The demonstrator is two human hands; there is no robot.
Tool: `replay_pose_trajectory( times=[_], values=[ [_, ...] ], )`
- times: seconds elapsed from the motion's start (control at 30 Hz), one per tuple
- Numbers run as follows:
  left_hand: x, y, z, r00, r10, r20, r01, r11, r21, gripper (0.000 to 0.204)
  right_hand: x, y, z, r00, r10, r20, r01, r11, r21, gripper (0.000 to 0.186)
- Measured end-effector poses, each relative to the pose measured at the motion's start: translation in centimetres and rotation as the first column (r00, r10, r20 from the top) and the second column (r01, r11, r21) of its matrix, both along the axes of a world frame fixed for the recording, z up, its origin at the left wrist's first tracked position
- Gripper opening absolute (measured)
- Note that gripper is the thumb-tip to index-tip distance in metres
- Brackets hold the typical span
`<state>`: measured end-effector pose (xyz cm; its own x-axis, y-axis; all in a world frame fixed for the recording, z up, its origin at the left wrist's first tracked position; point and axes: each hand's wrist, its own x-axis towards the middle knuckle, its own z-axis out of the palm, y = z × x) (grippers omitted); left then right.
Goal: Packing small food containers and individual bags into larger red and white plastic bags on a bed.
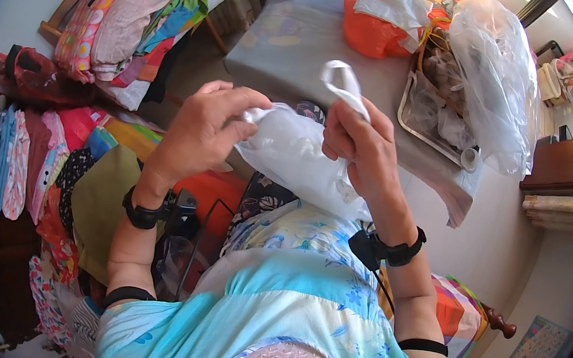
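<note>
A white translucent plastic bag hangs in front of my lap, stretched between both hands. My left hand pinches its upper left edge between thumb and fingertips. Closed around one of its handle loops is my right hand, held a little further right. The loop's white end sticks up above that fist. Pale, crumpled shapes show inside the bag, too blurred by the plastic to make out.
Ahead is a cloth-covered table bearing a red bag, a metal tray and a large clear plastic bag. Folded textiles are stacked at far left; several garments hang nearer. A checked cloth lies at right.
</note>
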<state>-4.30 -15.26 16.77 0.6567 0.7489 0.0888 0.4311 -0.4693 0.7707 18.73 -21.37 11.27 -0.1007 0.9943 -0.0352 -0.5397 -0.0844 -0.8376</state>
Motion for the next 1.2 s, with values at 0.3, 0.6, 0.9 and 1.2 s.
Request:
replay_pose_trajectory(
  times=[0.3,0.6,0.9,1.2],
  values=[
    [3.1,0.0,-1.1,0.961,-0.273,-0.031,0.249,0.816,0.522,0.029,-5.1,1.4,-4.2,0.239,-0.338,0.91,-0.13,0.918,0.376,0.03],
    [3.4,2.2,-2.1,0.974,-0.128,0.186,0.117,0.991,0.069,0.026,-5.9,2.8,-5.4,0.735,-0.129,0.666,0.035,0.988,0.153,0.035],
    [0.5,3.3,-6.9,0.962,-0.041,0.271,0.188,0.818,-0.543,0.018,-4.6,3.7,-5.3,0.801,-0.104,0.59,0.12,0.993,0.013,0.053],
    [2.1,1.6,-7.5,0.986,-0.069,0.149,0.158,0.651,-0.743,0.017,-4.9,2.9,-5.2,0.686,-0.345,0.641,0.175,0.933,0.316,0.019]
  ],
)
